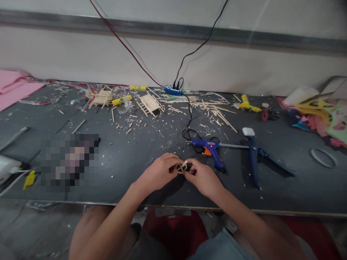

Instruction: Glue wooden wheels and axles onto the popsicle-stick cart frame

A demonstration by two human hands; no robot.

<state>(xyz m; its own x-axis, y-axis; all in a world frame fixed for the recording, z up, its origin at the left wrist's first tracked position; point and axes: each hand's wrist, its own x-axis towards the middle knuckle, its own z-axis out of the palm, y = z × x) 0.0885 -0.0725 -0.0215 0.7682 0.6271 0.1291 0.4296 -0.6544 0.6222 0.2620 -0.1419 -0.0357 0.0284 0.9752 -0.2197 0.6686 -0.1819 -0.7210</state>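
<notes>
My left hand (159,172) and my right hand (202,177) meet just above the near edge of the dark worktable (121,155). Between their fingertips they pinch a small ring-shaped wooden piece (182,167) with a pale stick across it. Both hands grip it from opposite sides. A blue hot glue gun (210,148) with an orange trigger lies just beyond my right hand, its black cord running back to a power strip (172,90).
Wooden sticks and offcuts (214,108) litter the table's back half, with two small stick-built models (149,103). Blue cutters (255,155) lie right of the glue gun. Yellow glue bottles (248,104), coloured paper scraps (322,115) and pink sheets (13,88) sit at the sides.
</notes>
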